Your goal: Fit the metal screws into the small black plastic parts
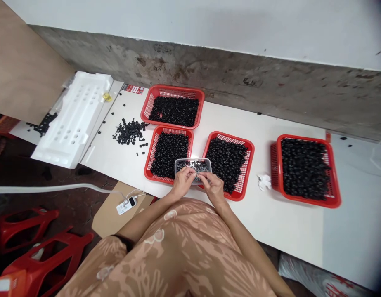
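Note:
My left hand (182, 181) and my right hand (212, 185) meet at the near edge of a white table (270, 218), fingers pinched together over a small clear plastic tray (193, 164) of little black parts. What the fingertips hold is too small to name. The clear tray rests across two red baskets (150, 165) (247, 165) filled with black ring-shaped parts.
Another red basket (173, 90) of black parts stands farther back and one (334, 169) at the right. A loose heap of black parts (130, 133) lies left of the baskets. White foam packing (74, 119), a crumpled white scrap (263, 181), red stools (38, 243) and a cardboard piece (110, 214) surround the table.

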Motion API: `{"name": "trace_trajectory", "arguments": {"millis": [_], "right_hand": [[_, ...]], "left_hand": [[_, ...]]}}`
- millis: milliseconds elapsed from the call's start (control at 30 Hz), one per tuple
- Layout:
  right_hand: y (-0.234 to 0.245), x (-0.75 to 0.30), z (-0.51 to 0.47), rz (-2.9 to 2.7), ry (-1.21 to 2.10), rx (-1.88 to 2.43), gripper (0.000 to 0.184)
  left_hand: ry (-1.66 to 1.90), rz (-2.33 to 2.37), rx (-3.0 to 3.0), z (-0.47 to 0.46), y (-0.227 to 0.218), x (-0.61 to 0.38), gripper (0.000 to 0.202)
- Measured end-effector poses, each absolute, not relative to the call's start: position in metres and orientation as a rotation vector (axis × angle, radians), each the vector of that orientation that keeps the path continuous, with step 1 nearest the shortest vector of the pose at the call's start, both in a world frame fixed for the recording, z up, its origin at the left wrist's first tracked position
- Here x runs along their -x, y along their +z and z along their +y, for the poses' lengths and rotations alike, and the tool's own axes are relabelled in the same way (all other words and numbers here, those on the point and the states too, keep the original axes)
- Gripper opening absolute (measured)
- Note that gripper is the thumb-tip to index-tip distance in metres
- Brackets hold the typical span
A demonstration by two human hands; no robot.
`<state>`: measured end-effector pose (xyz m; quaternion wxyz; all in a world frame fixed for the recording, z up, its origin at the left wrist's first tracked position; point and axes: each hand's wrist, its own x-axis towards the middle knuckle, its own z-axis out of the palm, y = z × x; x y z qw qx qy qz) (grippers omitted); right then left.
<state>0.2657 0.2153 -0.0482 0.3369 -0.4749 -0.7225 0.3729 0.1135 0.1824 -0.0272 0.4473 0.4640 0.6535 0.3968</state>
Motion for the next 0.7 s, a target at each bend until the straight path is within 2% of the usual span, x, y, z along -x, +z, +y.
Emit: {"name": "trace_trajectory", "arguments": {"millis": [133, 400, 533, 700], "right_hand": [[-0.054, -0.27, 0.219, -2.118, 0.585, 1.136, 0.017], [-0.056, -0.27, 0.219, -2.365, 0.204, 1.074, 0.02], [-0.055, -0.271, 0.22, -2.372, 0.186, 1.108, 0.022], [-0.054, -0.27, 0.222, -2.365, 0.224, 1.142, 0.024]], "left_hand": [[0.934, 1.589, -1.144, 0.182, -0.034, -0.115, 0.022], [0.854, 1.301, -0.564, 0.186, -0.053, -0.119, 0.034], [0.77, 1.134, -0.463, 0.188, -0.048, -0.117, 0.037], [0.804, 1.322, -0.705, 0.187, -0.049, -0.115, 0.031]]}}
